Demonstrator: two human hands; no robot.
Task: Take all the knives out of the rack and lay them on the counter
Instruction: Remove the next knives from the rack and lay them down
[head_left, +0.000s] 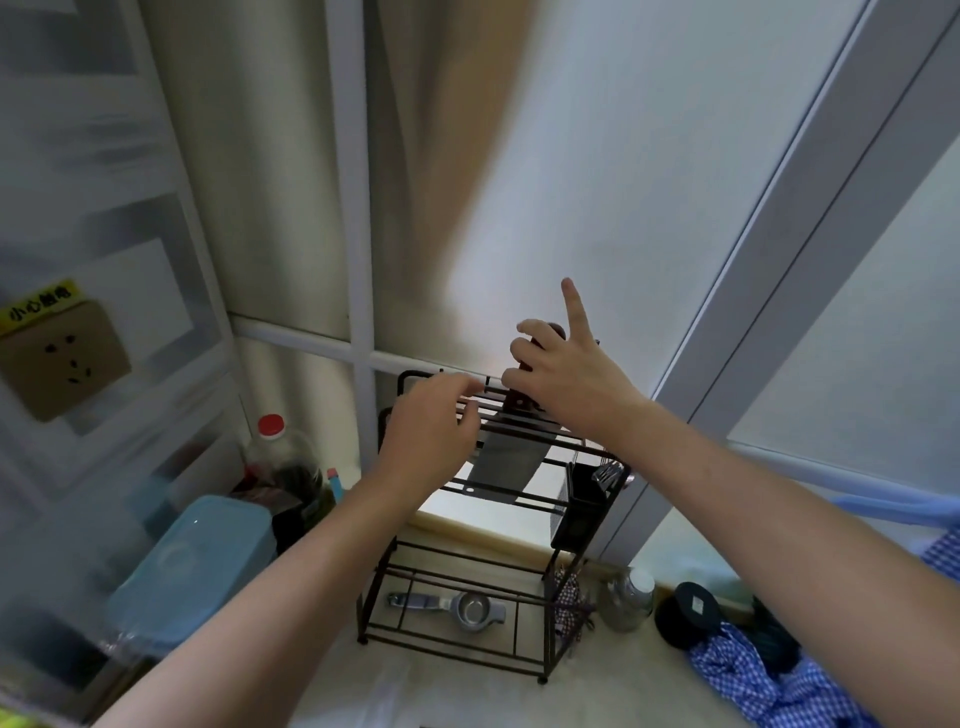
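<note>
A dark metal wire rack (524, 660) stands on the pale counter (467, 696) against the frosted window. A cleaver with a broad steel blade (504, 470) hangs blade-down through the rack's top slots, its dark reddish handle sticking up. My right hand (566, 379) wraps around that handle, index finger pointing up. My left hand (434, 434) rests on the rack's top bars just left of the cleaver, fingers curled over them. No other knife shows in the rack.
A black holder (582, 499) with utensils hangs on the rack's right side. A metal squeezer (457, 605) lies under the rack. A blue lidded box (182, 566) and a red-capped bottle (278, 457) stand left; a jar (628, 597), a dark lid and checked cloth (769, 680) lie right.
</note>
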